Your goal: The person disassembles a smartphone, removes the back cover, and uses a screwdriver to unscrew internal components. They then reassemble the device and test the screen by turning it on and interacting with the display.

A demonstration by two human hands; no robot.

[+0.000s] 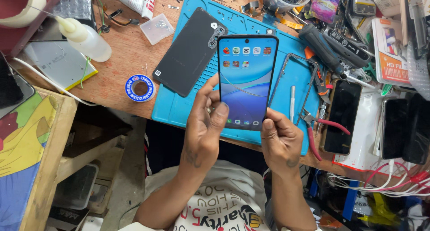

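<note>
both hands hold a lit phone (246,81) upright over the blue mat (179,107)

left hand (204,125) grips its lower left edge, thumb on the glass; right hand (280,141) pinches the bottom right corner; a dark back cover (188,51) lies just beyond the left hand; red pliers (320,128) lie right of the right hand

bright even light over my bench, soft short shadows. lit phone screen (246,81) glows, faint curved reflection across it. centre sharp; corners bend from wide lens, lower edge near my shirt (215,204) dimmer.
</note>
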